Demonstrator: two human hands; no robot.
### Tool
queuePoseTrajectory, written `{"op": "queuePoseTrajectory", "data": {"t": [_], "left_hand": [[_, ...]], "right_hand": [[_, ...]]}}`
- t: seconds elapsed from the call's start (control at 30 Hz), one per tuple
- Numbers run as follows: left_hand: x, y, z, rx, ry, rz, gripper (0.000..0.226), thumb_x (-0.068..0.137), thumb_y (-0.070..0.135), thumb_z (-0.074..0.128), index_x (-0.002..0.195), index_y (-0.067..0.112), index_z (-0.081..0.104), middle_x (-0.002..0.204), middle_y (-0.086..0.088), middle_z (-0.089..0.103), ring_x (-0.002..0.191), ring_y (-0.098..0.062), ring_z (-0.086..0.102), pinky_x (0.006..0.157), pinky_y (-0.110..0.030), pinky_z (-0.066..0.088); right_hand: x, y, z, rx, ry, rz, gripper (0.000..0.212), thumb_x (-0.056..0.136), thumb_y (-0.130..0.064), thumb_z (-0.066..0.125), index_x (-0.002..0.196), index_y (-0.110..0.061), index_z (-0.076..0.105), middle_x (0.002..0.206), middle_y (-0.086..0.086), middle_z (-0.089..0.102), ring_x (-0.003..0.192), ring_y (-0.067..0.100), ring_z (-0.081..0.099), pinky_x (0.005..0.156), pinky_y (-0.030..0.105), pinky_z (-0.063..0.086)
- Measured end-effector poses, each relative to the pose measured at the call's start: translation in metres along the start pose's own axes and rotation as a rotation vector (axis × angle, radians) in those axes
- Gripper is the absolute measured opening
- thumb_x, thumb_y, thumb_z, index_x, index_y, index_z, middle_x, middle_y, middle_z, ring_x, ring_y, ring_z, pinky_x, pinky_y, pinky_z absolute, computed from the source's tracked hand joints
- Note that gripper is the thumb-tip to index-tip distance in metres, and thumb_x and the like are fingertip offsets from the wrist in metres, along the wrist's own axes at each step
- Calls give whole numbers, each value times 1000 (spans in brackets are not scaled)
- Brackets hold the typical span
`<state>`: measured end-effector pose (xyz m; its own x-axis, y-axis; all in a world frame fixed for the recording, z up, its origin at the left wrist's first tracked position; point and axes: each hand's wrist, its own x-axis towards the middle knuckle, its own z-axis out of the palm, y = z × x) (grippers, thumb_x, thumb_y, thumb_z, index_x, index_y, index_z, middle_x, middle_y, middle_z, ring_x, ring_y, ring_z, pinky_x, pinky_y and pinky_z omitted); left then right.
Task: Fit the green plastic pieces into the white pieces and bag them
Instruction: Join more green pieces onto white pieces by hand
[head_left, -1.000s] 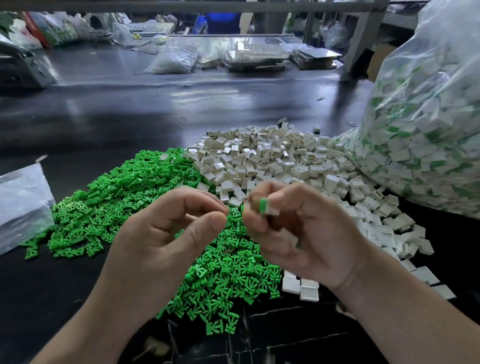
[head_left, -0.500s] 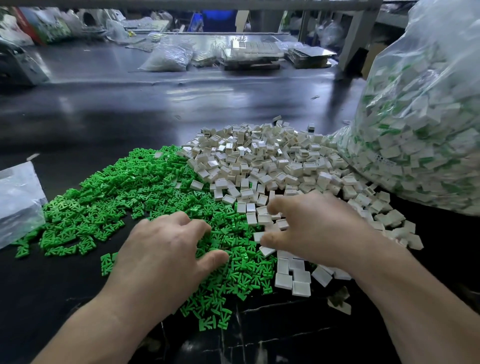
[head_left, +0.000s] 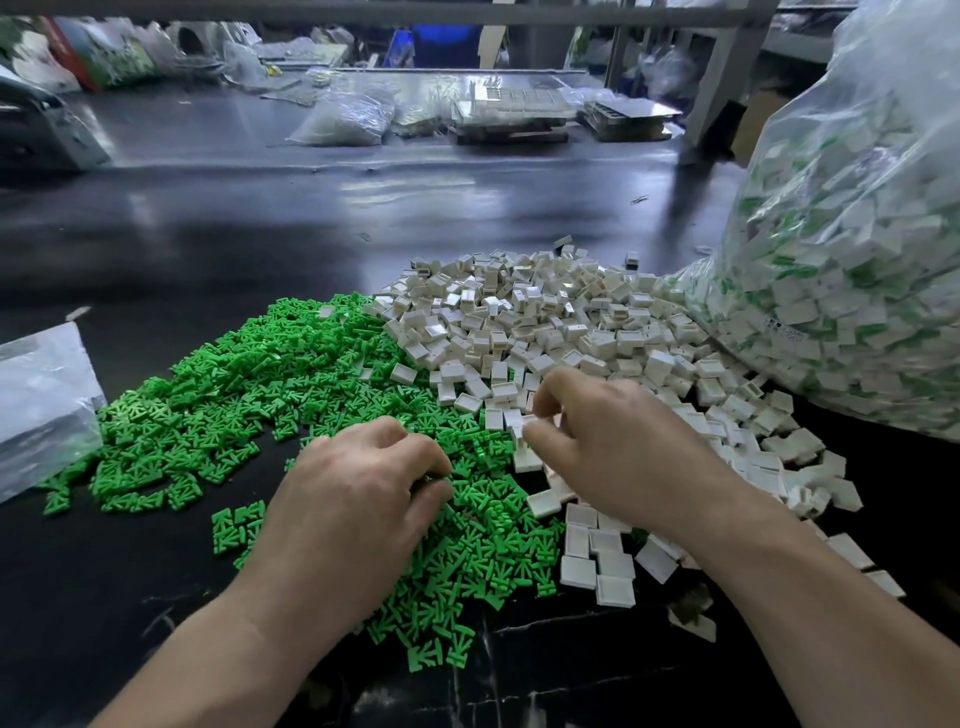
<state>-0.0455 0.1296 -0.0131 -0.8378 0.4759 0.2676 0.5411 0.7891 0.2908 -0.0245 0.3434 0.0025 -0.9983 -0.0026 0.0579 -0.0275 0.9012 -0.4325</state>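
Head view: big clear bag (head_left: 857, 234) at right, resting on the black table (head_left: 260, 234), packed w/ white pieces that show green inserts. Smaller clear bag (head_left: 41, 400) at left edge, contents can't be made out. Far bag (head_left: 343, 117) at the back of the table, blurred. Loose on the table: green pieces (head_left: 234, 395) in a pile front-left, white pieces (head_left: 545, 322) in a pile centre-right, touching the big bag's base; the two piles meet in the middle. Left hand (head_left: 358, 509) is palm-down on the green pile, fingers curled into it; can't tell if it grips anything. Right hand (head_left: 623, 452) is at the near edge of the white pile, thumb & forefinger pinched together on a white piece (head_left: 519, 427). Small printed label (head_left: 784, 332) on the big bag, too small to read.
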Motion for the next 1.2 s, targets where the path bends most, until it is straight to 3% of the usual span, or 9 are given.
{"op": "queuePoseTrajectory", "data": {"t": [0.1, 0.2, 0.37, 0.47, 0.6, 0.87, 0.93, 1.07, 1.2], "left_hand": [[2, -1, 0, -227, 75, -83, 12, 85, 45, 63, 90, 36, 70, 86, 19, 62, 78, -1, 59, 64, -12, 41], [0, 1, -3, -583, 118, -191, 20, 77, 53, 60, 86, 39, 70, 86, 20, 67, 80, 1, 62, 66, -10, 49], [-1, 5, -2, -795, 130, -242, 16, 78, 51, 58, 89, 42, 65, 81, 14, 73, 75, -1, 68, 64, -12, 50], [0, 3, 2, -791, 140, -244, 19, 77, 53, 58, 91, 42, 64, 83, 13, 73, 77, -5, 68, 66, -15, 52], [-1, 5, 1, -968, 127, -241, 31, 69, 58, 64, 93, 39, 68, 87, 3, 75, 80, -13, 71, 65, -28, 57], [-2, 13, -3, -1132, 131, -219, 12, 76, 27, 71, 87, 29, 74, 77, 4, 73, 69, -9, 66, 63, -16, 54], [-1, 14, -4, -1149, 135, -234, 13, 75, 28, 72, 87, 29, 74, 78, 2, 73, 71, -11, 67, 63, -18, 55], [-1, 13, -5, -1209, 150, -276, 19, 69, 31, 74, 88, 28, 74, 80, -3, 73, 74, -16, 70, 61, -20, 55], [0, 15, -7, -1289, 173, -295, 26, 63, 34, 78, 87, 25, 74, 81, -10, 74, 72, -19, 70, 58, -22, 55]], "right_hand": [[-2, -1, -2, 497, 9, 84, 6, 97, -24, 55, 96, -26, 61, 71, -1, 71, 47, 10, 50, 43, 27, 44], [-2, -5, -1, 988, -127, 163, 15, 99, -12, 54, 108, -21, 62, 72, 5, 71, 41, 12, 38, 36, 20, 29], [-1, -7, 2, 1266, -270, 138, 15, 100, -9, 58, 105, -14, 71, 78, 13, 69, 37, 11, 37, 34, 16, 28], [-1, -8, 3, 1344, -323, 121, 22, 98, -8, 60, 99, -23, 77, 70, 10, 63, 37, 11, 37, 34, 16, 29], [-2, -10, 4, 1348, -303, 149, 25, 95, 0, 61, 101, -18, 77, 72, 8, 62, 39, 10, 39, 34, 16, 28], [-2, -12, 6, 1371, -268, 127, 17, 96, -3, 61, 104, -10, 75, 83, 11, 69, 41, 9, 41, 33, 17, 30], [-2, -12, 6, 1370, -270, 119, 17, 92, -4, 67, 105, -12, 74, 83, 10, 69, 41, 10, 40, 34, 17, 30], [-1, -10, 8, 1361, -287, 106, 42, 77, -9, 77, 116, -16, 65, 87, 12, 64, 41, 11, 38, 34, 18, 28], [-3, -13, 8, 1327, -298, 63, 24, 76, -11, 78, 98, -19, 73, 84, 13, 62, 43, 10, 40, 35, 18, 29]]}}
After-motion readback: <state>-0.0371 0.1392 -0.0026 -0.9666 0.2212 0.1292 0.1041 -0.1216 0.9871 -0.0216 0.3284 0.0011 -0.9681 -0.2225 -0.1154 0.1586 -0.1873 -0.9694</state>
